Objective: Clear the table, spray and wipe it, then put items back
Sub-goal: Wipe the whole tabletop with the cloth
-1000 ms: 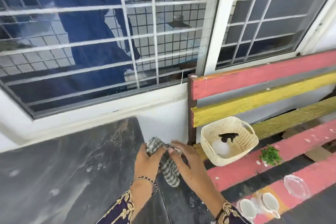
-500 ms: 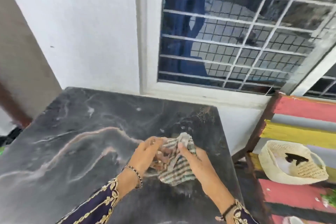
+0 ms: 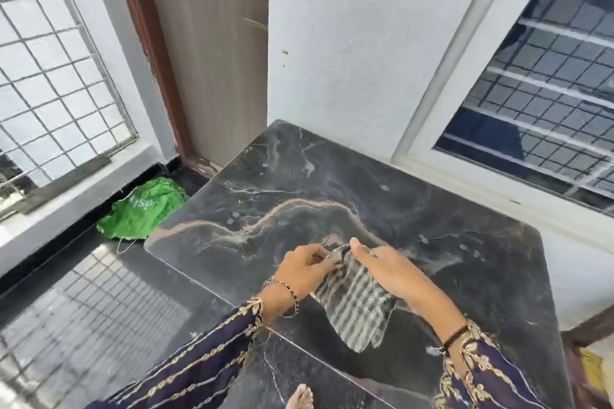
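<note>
A grey-and-white checked cloth (image 3: 357, 307) hangs between both hands just above the dark marble table (image 3: 299, 196). My left hand (image 3: 304, 271) pinches its upper left edge. Beside it, my right hand (image 3: 387, 264) grips the upper right edge, thumb raised. The lower part of the cloth droops toward the table's near side. Small water droplets dot the tabletop around the hands and toward the far corner.
A crumpled green bag (image 3: 143, 209) lies on the floor left of the table, below a grilled window. A brown door frame (image 3: 149, 53) stands behind. Along the right are a white wall and barred window (image 3: 545, 93). A bench edge (image 3: 588, 332) shows at far right.
The view has swung left, so the coloured bench and white basket have left the frame. Both hands have carried the cloth over the table and spread it out between them.
</note>
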Demonstrator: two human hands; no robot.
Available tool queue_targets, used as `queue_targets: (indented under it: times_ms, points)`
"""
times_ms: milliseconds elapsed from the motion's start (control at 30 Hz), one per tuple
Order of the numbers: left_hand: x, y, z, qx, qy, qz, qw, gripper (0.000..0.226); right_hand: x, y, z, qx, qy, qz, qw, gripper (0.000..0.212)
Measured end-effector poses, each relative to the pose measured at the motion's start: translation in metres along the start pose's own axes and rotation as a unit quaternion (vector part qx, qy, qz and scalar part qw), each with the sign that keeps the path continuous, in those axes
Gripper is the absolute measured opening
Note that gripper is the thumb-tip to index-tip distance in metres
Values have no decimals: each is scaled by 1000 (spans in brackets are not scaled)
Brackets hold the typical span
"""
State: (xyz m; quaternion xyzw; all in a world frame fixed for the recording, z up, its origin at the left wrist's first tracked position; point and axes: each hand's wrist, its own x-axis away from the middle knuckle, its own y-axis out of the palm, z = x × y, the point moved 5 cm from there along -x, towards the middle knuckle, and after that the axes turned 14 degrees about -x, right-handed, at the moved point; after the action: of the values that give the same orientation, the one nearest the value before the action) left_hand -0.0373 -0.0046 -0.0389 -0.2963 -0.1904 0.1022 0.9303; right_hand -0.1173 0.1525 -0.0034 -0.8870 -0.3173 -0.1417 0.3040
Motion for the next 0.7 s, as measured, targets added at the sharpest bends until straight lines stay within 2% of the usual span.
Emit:
queue_targets:
  times_ms: [67, 167, 233, 333, 467, 533, 633, 700]
  points:
    - [-15, -16, -27, 85, -102, 30, 991, 19, -14, 6, -7, -10, 24, -30, 999, 73]
    - [-31, -32, -65, 182, -208, 28, 961, 9, -44, 13, -11, -30, 40, -50, 997, 85]
    - [-38, -46, -85, 184, -228, 33, 956, 6, -67, 17, -21, -9, 13, -32, 999, 74]
    - [-45, -70, -107, 183, -244, 46, 951, 12, -97, 27, -53, 91, -53, 18, 994, 53]
    - [-47, -104, -135, 185, -272, 85, 940, 18, -122, 74, -108, 273, -179, 63, 943, 40]
    - [-43, -117, -150, 184, -287, 103, 934, 17, -129, 118, -119, 331, -216, -3, 919, 37]
    - [-35, -130, -175, 175, -313, 129, 924, 16, -139, 176, -112, 322, -177, -145, 919, 43]
    - [-30, -135, -187, 169, -324, 133, 921, 18, -146, 194, -106, 294, -166, -143, 930, 41]
